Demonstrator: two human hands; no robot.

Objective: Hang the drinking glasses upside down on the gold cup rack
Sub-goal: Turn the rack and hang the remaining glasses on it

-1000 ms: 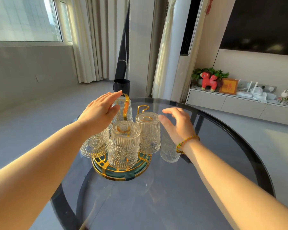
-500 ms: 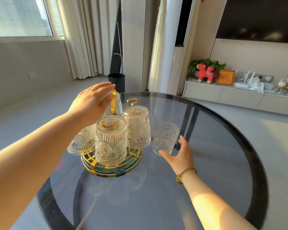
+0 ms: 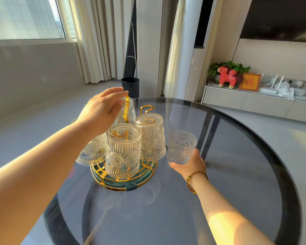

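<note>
Almost nothing here can be read. The one sign is a gold character on the orange picture in a wooden frame (image 3: pixel 249 82) standing on the low cabinet (image 3: pixel 254 101), and it is too small to make out.

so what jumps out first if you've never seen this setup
A gold cup rack in the middle of the round glass table, with patterned glasses hung on it upside down. Just right of it one upright glass stands on the table, the right hand cupping its base, while the left hand rests on the rack's top.
</note>
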